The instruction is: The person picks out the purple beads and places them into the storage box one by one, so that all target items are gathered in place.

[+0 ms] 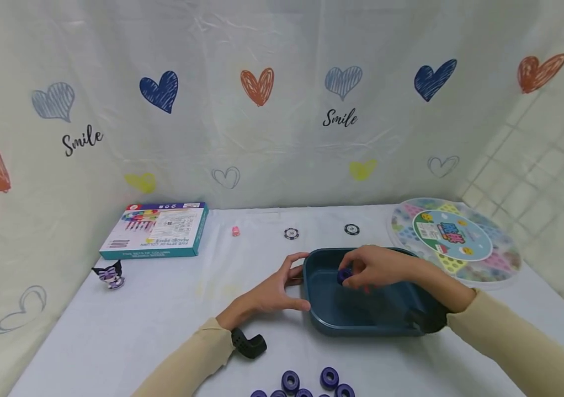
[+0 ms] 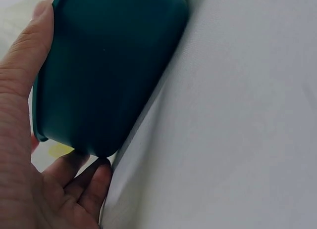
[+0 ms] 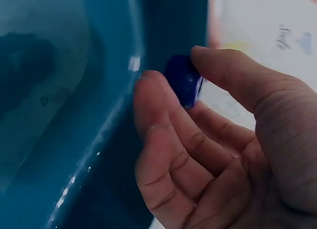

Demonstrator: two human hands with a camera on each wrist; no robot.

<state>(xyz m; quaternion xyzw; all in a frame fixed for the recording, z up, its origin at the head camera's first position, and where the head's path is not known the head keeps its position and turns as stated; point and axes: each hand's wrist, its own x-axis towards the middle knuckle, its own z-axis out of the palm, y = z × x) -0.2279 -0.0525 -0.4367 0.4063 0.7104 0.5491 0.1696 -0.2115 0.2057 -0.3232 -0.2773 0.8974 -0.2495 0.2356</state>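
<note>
Head view alone shows the toy figure [image 1: 111, 275] and box [image 1: 154, 231]. Next, the left hand [image 1: 274, 290] holds the tub's [image 1: 361, 330] left end, thumb and fingers spread; left wrist view reveals fingertips low outside. Loose rings [image 1: 284, 380] lie nearer. Rightmost, the right hand [image 1: 377, 266] pinches a purple ring [image 1: 344, 275] over the tub; right wrist view exposes its palm, other fingers bent.

Eight rings [image 1: 344, 275] show — one tray [image 1: 351, 330], two chips [image 1: 352, 229].
</note>
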